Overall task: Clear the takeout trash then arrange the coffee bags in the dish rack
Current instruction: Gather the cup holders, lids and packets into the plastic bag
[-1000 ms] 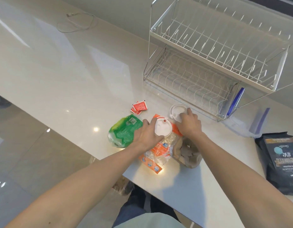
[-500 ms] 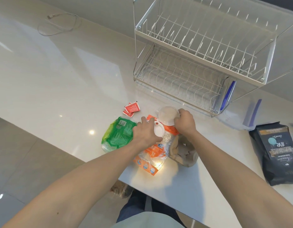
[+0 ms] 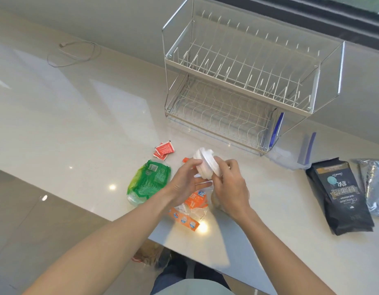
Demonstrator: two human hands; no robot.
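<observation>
Two white plastic cup lids [image 3: 205, 163] are pressed together, held off the counter between my left hand [image 3: 184, 179] and my right hand [image 3: 229, 184]. Under my hands lies an orange-and-clear plastic wrapper [image 3: 189, 211]. A crumpled green wrapper [image 3: 149, 182] lies to its left, and red sauce packets [image 3: 164, 149] lie behind that. A brown paper item beneath my right hand is mostly hidden. A black coffee bag [image 3: 339, 194] lies flat at the right, with a silver bag [image 3: 373, 188] beside it. The two-tier wire dish rack [image 3: 237, 86] stands at the back with nothing in it.
A clear zip bag with a blue strip [image 3: 299, 156] lies by the rack's right foot. A white cable [image 3: 73, 54] coils at the far left of the white counter [image 3: 78, 116]. The counter's front edge runs diagonally just below the wrappers, with floor beyond.
Both hands lifted a lid each from the counter and brought them together, stacked, above the wrappers. The view shifted so the rack sits further right.
</observation>
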